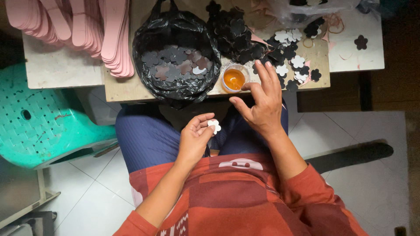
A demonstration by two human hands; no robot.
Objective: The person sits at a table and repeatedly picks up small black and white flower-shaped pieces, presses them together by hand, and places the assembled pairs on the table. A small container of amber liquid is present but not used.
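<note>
A green plastic stool fills the left of the frame. Above it, along the top, runs a low table. At upper left lies a fanned stack of pink strips, too many and too overlapped to count. At top centre one black bag sits open, holding a heap of dark flower cut-outs. To its right a larger scatter of black and white flowers spreads over the table, again past counting; a single black one lies apart at upper right.

Just right of the bag stands one small cup of orange glue. The right hand hovers beside it, fingers loosely spread, holding nothing. The left hand, at centre over the lap, pinches one white flower between thumb and fingertips.

Judging by this, the glue is best taken sparingly on one fingertip, with the flower held by its edge so its face stays clean.
</note>
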